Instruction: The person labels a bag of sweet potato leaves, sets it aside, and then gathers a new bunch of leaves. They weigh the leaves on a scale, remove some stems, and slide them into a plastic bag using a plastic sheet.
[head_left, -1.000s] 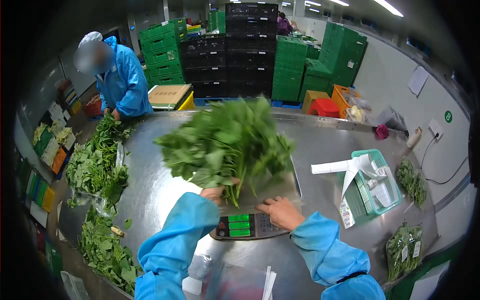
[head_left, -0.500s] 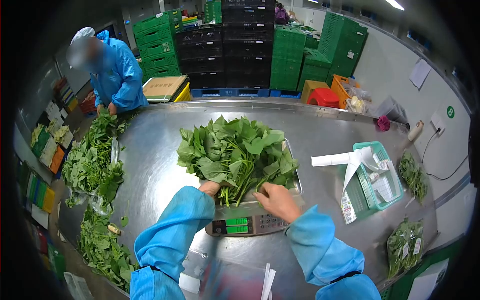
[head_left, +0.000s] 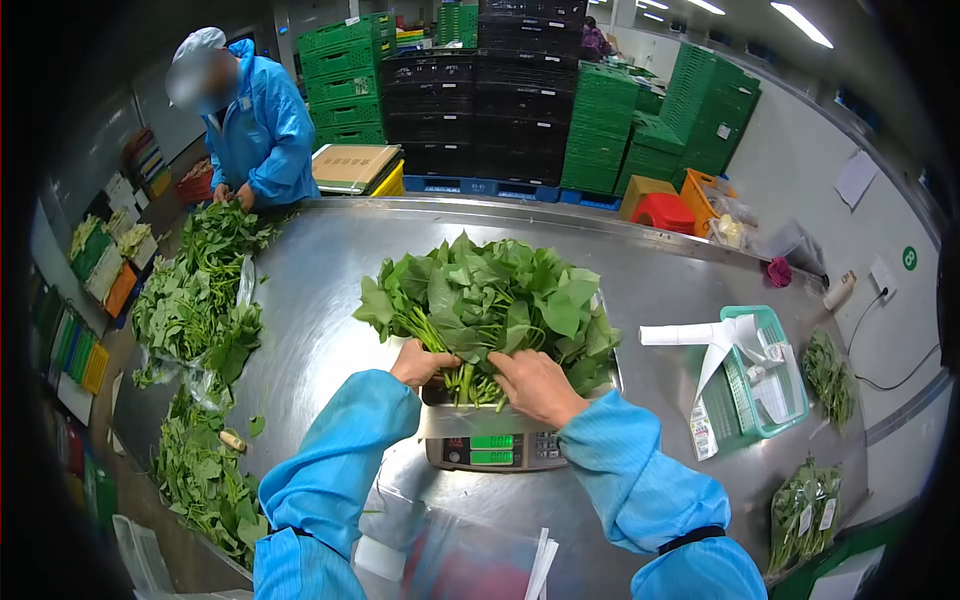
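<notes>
Bunch of green leafy stalks point(head_left: 490, 305) being rested on steel-platform digital scale point(head_left: 495, 448), long axis running away from person: cut stems near, leaves far. Stems being gripped by left hand point(head_left: 422, 362); right hand point(head_left: 537, 385) being pressed closed onto bunch.

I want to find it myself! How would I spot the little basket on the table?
Start at the big shiny steel table and go right, past the grey weighing scale heaped with leafy greens. The small teal plastic basket sits near the right edge. It alone has slotted walls, with white paper labels spilling out.
</notes>
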